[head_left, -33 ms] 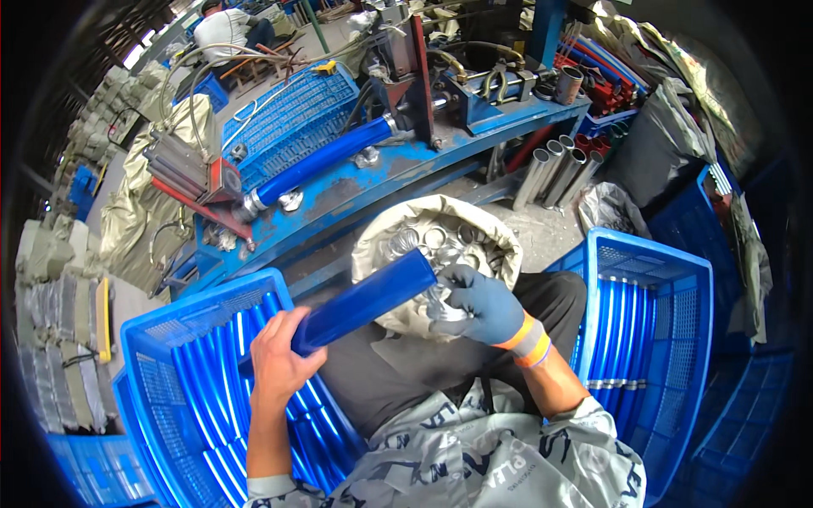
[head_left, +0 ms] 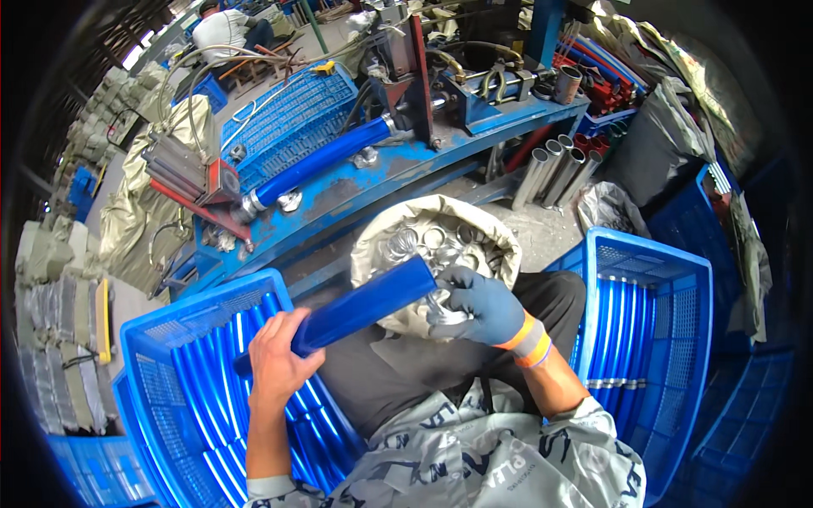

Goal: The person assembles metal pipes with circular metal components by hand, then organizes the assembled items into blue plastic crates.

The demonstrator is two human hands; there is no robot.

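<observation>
My bare left hand [head_left: 279, 351] wraps round the lower end of a shiny blue tube [head_left: 364, 305], which slants up to the right over my lap. At the tube's upper end is my right hand [head_left: 484, 306], in a blue-grey glove with an orange-edged cuff. Its fingers are curled round several silvery metal rings [head_left: 447, 315], partly hidden by the glove. Just beyond both hands stands an open cream sack [head_left: 373, 227] filled with more such rings [head_left: 434, 237]. Whether the tube end touches a ring cannot be made out.
Blue crates flank me, the left crate [head_left: 140, 339] and right crate [head_left: 699, 339] both holding blue tubes. Ahead, a blue metal bench [head_left: 339, 203] carries a machine clamping another blue tube [head_left: 326, 159]. Silvery pipes [head_left: 555, 173] stand behind the sack. A person [head_left: 222, 38] sits far left.
The upper end of the blue tube has dipped slightly toward my right hand. Both hands stay nearly in place.
</observation>
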